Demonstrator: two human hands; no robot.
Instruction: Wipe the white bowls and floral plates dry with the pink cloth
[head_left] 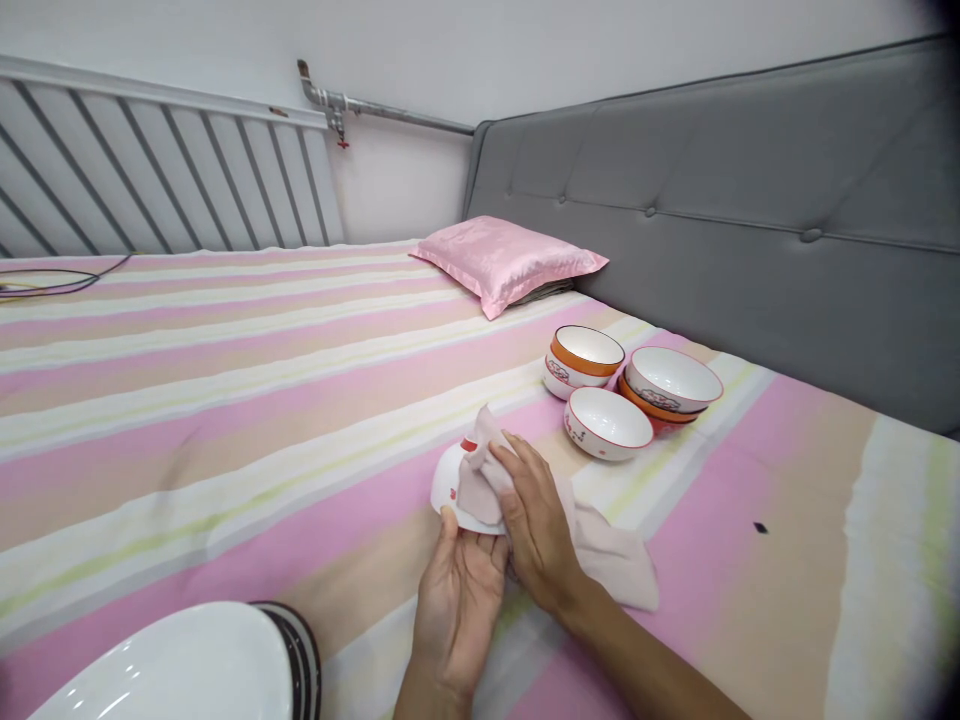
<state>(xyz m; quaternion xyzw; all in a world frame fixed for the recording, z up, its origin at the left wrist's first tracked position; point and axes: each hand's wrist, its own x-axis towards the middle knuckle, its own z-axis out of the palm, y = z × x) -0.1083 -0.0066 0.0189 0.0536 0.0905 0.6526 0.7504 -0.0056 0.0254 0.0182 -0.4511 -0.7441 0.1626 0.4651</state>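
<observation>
A small white bowl (448, 480) with a red mark on its side is tipped over in my left hand (461, 590). My left thumb lies on its outer wall and the fingers reach under the rim. My right hand (536, 520) presses a pale pink cloth (480, 480) against the bowl's outside, its fingers closed over the cloth. The cloth's loose end trails right onto the bed. Just beyond my hands stands a white bowl with a red rim (609, 425), upright and apart from them. The inside of the held bowl is hidden.
Behind the single bowl are two bowl stacks, one with an orange-banded bowl (587, 352) on top, one with a pink-rimmed bowl (675, 380). White plates (187, 670) are piled at the lower left. A pink pillow (502, 258) lies by the grey headboard (712, 200).
</observation>
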